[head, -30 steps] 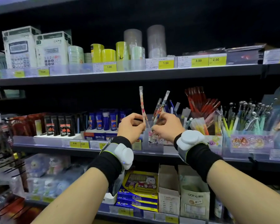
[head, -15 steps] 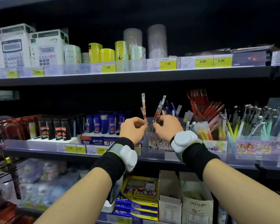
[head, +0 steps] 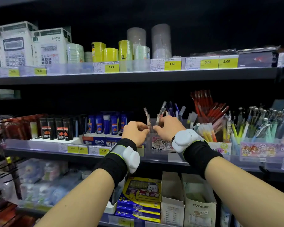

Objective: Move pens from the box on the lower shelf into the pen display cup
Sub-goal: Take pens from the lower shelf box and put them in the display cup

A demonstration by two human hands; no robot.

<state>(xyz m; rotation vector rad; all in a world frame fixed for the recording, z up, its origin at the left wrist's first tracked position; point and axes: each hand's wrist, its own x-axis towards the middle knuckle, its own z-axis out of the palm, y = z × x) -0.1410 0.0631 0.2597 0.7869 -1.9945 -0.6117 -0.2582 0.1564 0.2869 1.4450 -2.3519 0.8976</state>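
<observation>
Both pens have sunk lower into the cup (head: 156,136), left hand (head: 134,132) and right hand (head: 168,128) fingers pinching one pen each, so release looks close.

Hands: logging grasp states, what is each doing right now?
Left hand: pinching a patterned pen over the display cup.
Right hand: gripping other patterned pens.

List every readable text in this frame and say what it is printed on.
"1.00": yellow price tag, top shelf rail.
"1.50": price tag, same rail.
"3.50": price tag.
"2.00": price tag.
"5.00": price tag, middle shelf rail.
"dong": cardboard box, lower shelf.
Calculator boxes, far-left tags, pen cup label: too blurred.
</observation>
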